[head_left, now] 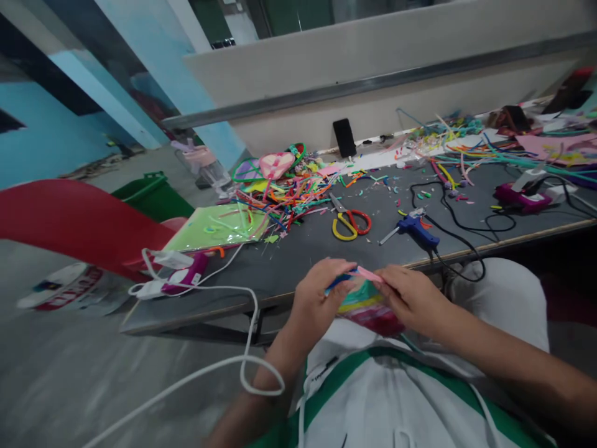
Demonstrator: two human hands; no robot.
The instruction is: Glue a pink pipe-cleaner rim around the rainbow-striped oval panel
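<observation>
- White-and-magenta glue gun [181,280]: laid corded at the grey table [289,261] edge, untouched.
- Left hand [317,302]: closed, one end of the strips pinched.
- Yellow-and-red-handled scissors [351,224]: left on the table beyond.
- Thin pink and blue craft strips [366,274]: held over the lap, above a multicoloured sheet stack [368,311].
- Right hand [413,298]: fingertips pinched on the other end.
- Step judged: strips being lined up. A fine, steady pinch is called for.

The person wears a white top [387,404] at the bottom centre of the frame. A broad green band [340,376] crosses it, curving from the lower left to the lower right. A small dark mark [326,368] sits on the white cloth above the band. White cloth [508,292] covers the leg at right centre. The left hand [317,298] and right hand [410,298] are bare, and the forearms are uncovered.
</observation>
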